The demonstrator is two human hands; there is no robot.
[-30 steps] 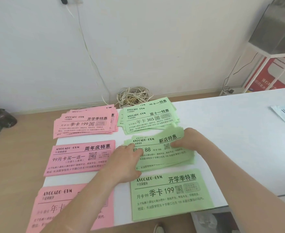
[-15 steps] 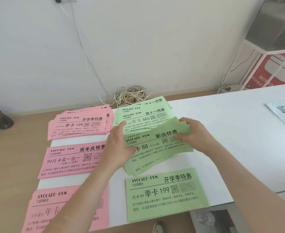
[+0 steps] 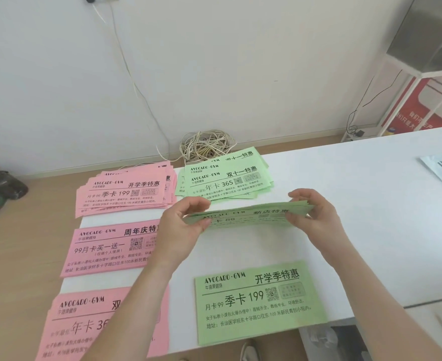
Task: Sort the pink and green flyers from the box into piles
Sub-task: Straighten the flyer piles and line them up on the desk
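Left hand, right hand grip green stack above table.

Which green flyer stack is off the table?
The middle green stack, gripped at its ends by the left hand and right hand; the far green pile and near green flyer lie flat on the table.

Head camera: above the near edge of the white table
Facing: forward and down, toward the far wall
Nearness: close

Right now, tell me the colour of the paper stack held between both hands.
Light green with black print, clearest in the head view: stack of green paper flyers.
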